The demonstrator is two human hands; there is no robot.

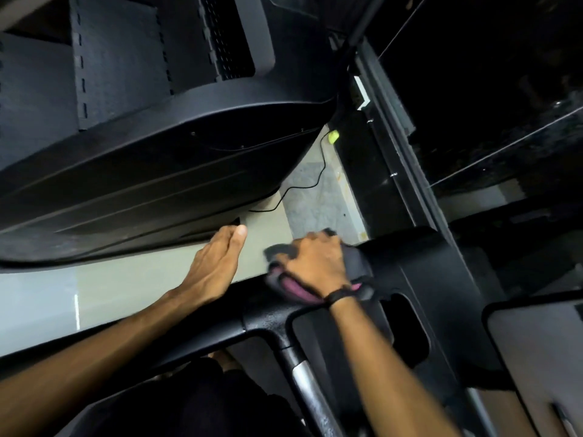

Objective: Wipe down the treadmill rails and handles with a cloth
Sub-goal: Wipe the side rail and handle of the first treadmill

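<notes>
No lettering, brand, number or sign is legible on anything before me in this view.

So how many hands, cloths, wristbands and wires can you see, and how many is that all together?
Hands: 2, the left hand and the right hand
Cloths: 1, the grey and pink cloth
Wristbands: 1, the black wristband
Wires: 1, the black wire
Total: 5
</notes>
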